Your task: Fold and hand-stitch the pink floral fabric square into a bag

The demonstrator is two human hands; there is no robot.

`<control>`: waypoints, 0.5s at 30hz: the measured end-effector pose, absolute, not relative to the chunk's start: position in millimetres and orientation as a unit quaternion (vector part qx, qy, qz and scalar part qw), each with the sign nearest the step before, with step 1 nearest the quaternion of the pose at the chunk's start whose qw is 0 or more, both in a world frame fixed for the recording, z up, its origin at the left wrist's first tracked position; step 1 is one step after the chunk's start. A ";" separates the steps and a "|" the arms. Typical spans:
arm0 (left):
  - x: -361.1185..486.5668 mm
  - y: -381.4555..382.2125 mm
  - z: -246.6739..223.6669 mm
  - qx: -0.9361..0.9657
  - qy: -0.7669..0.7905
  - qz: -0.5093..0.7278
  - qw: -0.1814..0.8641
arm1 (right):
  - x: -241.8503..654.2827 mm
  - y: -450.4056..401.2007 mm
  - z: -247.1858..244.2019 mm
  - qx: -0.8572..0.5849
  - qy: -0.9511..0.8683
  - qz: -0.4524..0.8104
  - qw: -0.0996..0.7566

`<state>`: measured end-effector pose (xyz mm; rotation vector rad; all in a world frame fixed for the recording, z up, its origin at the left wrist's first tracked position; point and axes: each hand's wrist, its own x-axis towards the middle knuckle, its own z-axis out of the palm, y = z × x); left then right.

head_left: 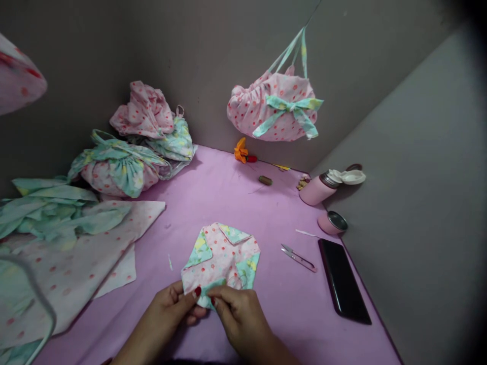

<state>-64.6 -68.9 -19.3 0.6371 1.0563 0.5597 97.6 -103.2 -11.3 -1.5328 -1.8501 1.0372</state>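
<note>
Red-nailed fingers (197, 292) of our left hand (167, 309) pinch the pink dotted cotton patch (224, 256), seemingly steadying its edge while our right (243, 312) fingertips close over it.

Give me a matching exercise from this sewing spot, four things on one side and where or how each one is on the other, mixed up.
Things:
1. Smartphone
2. Pink flask
3. Pouch with a bow
4. Dotted fabric piece with folded corners

Places and states:
A. Hanging by straps
B. Between the fingers of the left hand and right hand
C. Lying right of the thread snips
D. Lid flipped open

Pairs: 1-C, 2-D, 3-A, 4-B
</note>
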 end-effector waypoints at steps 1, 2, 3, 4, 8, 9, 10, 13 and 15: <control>-64.5 -68.5 -19.3 0.295 0.488 0.259 0.780 | 97.5 -103.2 -11.5 -0.567 -0.683 0.383 0.256; -64.3 -68.2 -19.6 0.295 0.488 0.259 0.780 | 97.2 -103.2 -11.6 -0.569 -0.682 0.383 0.253; -64.2 -68.1 -20.0 0.294 0.488 0.258 0.781 | 97.0 -103.1 -11.7 -0.572 -0.682 0.382 0.250; -64.0 -68.1 -20.4 0.294 0.487 0.257 0.781 | 96.7 -103.1 -11.8 -0.574 -0.682 0.380 0.247; -63.6 -68.7 -21.5 0.299 0.481 0.261 0.782 | 96.5 -103.1 -12.2 -0.576 -0.684 0.376 0.244; -63.6 -68.8 -21.5 0.301 0.479 0.263 0.781 | 96.4 -103.2 -12.2 -0.575 -0.685 0.375 0.245; -63.6 -68.9 -21.3 0.303 0.478 0.264 0.781 | 96.3 -103.3 -12.0 -0.574 -0.685 0.375 0.246; -64.1 -68.9 -21.3 0.308 0.482 0.260 0.778 | 95.2 -103.6 -11.4 -0.577 -0.688 0.367 0.243; -64.5 -68.9 -21.9 0.316 0.480 0.256 0.777 | 93.8 -103.6 -11.5 -0.580 -0.691 0.359 0.238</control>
